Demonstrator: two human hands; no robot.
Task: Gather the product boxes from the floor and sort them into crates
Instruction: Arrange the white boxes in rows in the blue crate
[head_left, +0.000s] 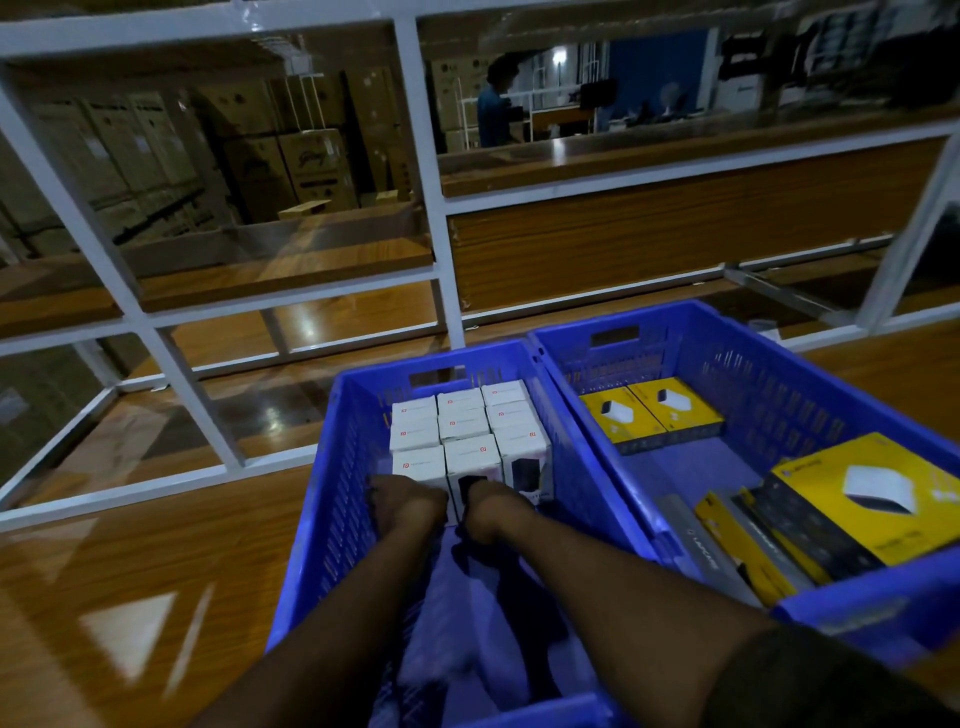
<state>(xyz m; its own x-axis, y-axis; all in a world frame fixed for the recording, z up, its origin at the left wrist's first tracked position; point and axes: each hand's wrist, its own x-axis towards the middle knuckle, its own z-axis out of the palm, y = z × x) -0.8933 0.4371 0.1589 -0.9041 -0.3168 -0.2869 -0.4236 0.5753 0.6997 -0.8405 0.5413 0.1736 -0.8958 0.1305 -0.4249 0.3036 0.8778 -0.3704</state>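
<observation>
Left crate (332, 499): white boxes (467, 431) packed at 12 o'clock.
Right crate (779, 384): yellow boxes (649, 410).
Left hand (405, 501), right hand (491, 506): against the nearest white boxes; finger grip cannot be told.

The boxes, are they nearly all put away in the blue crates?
Lots are. The white boxes stand in neat rows in the left crate, and the yellow boxes lie in the right crate. Right now the left hand and right hand are at the front row of white boxes. No boxes show on the floor here, so little seems left.
</observation>
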